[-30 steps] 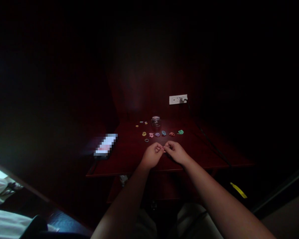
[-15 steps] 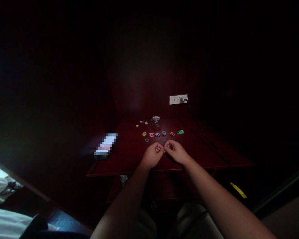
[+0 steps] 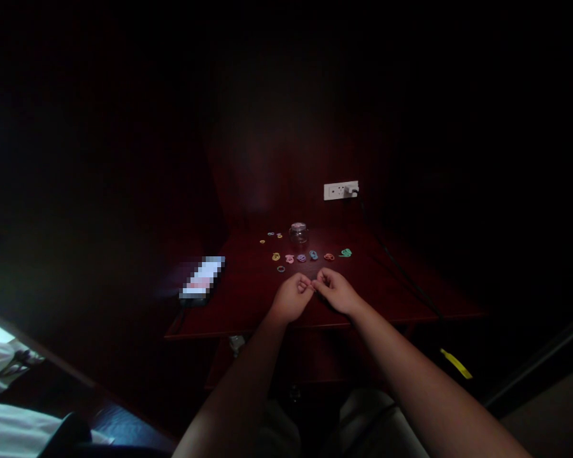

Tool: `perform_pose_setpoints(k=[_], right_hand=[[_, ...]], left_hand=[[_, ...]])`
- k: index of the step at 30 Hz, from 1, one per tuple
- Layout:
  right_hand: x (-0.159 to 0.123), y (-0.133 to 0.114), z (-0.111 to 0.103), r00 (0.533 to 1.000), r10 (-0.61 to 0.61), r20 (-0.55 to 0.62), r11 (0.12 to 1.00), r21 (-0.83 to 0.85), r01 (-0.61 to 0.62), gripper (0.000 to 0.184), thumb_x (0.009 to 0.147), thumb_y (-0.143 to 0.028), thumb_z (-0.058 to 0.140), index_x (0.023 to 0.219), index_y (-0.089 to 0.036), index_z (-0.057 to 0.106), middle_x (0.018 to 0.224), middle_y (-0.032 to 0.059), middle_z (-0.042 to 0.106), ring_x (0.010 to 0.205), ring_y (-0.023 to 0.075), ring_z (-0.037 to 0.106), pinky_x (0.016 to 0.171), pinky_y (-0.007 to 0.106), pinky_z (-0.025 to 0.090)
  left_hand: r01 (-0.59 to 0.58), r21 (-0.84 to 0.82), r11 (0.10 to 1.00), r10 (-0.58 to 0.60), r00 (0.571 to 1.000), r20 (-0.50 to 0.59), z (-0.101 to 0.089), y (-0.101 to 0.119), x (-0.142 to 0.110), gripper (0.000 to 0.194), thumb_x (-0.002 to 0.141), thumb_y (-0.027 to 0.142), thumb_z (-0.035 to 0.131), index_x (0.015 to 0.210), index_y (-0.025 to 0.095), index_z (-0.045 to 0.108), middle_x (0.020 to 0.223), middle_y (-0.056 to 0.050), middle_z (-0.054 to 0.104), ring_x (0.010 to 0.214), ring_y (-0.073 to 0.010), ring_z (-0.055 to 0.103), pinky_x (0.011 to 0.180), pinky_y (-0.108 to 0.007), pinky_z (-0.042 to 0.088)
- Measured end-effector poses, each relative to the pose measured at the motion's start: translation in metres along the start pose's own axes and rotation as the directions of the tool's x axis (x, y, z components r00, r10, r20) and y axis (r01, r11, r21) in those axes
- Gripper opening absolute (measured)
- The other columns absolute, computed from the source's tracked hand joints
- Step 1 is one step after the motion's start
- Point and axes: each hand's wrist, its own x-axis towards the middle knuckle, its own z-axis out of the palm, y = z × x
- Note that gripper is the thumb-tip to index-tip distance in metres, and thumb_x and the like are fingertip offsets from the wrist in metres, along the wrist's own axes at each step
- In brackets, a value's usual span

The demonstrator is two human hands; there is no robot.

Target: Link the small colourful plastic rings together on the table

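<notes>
Near the front of the dark red desk (image 3: 258, 305), my left hand (image 3: 293, 297) and my right hand (image 3: 335, 291) meet with fingertips pinched together. Whatever lies between the fingertips is too small to make out. Beyond them runs a row of small coloured elastic bands in bunches: yellow (image 3: 275, 257), pink (image 3: 290, 259), purple (image 3: 301, 258), blue (image 3: 314, 255), orange (image 3: 329, 257) and green (image 3: 346, 253). A single greyish band (image 3: 281, 269) lies just left of my hands. Behind the row stands a clear lidded jar (image 3: 298, 233).
A few loose bands (image 3: 279, 235) lie left of the jar. A phone (image 3: 203, 278) with a lit, blurred screen rests at the desk's left side. On the back wall is a socket (image 3: 341, 190) with a plug; its black cable (image 3: 405, 278) trails down the right side.
My hands stay pinched together in nearly the same place; my right fingers have shifted very slightly. The bands and jar lie as before.
</notes>
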Motion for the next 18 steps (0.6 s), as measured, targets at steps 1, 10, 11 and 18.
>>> perform_pose_setpoints(k=[1,10,11,18], right_hand=[[0.0002,0.0,0.0001,1.0,0.002,0.002,1.0,0.004,-0.002,0.02,0.074,-0.032,0.05,0.063,-0.017,0.041,0.052,-0.005,0.041,0.047,0.0072,0.035,0.044,0.019,0.027],[0.0007,-0.0001,0.0011,0.999,0.041,0.026,0.998,0.051,-0.042,0.021,0.076,-0.035,0.048,0.066,-0.016,0.046,0.053,-0.0033,0.046,0.046,0.0077,0.039,0.043,0.019,0.029],[0.0003,-0.0009,0.0008,0.999,0.047,0.026,0.998,0.047,-0.048,0.02,0.076,-0.034,0.048,0.067,-0.016,0.047,0.053,-0.0032,0.046,0.045,0.0077,0.039,0.043,0.019,0.029],[-0.0013,-0.0058,-0.0013,1.0,-0.011,0.016,0.995,0.095,0.01,0.011,0.073,-0.027,0.049,0.072,-0.016,0.047,0.055,-0.0045,0.043,0.049,0.0073,0.038,0.046,0.019,0.03]], left_hand=[[0.0,0.001,1.0,0.0,1.0,0.004,-0.0002,0.0001,0.0,0.004,0.071,0.018,0.052,0.072,0.014,0.051,0.063,0.001,0.053,0.058,-0.0073,0.048,0.055,-0.018,0.038],[-0.004,0.011,1.0,0.004,1.0,-0.007,-0.0004,0.0033,-0.0008,0.004,0.071,0.016,0.051,0.074,0.014,0.053,0.067,0.0,0.058,0.061,-0.0082,0.051,0.059,-0.019,0.04],[-0.001,0.005,1.0,0.002,1.0,-0.012,-0.0002,0.0039,-0.0008,0.003,0.072,0.016,0.051,0.074,0.014,0.053,0.067,0.0,0.058,0.061,-0.0082,0.051,0.059,-0.019,0.04],[0.002,-0.02,1.0,-0.003,0.999,-0.04,-0.0007,0.0067,-0.0012,0.004,0.071,0.016,0.052,0.073,0.013,0.054,0.066,-0.001,0.057,0.06,-0.0082,0.05,0.059,-0.019,0.04]])
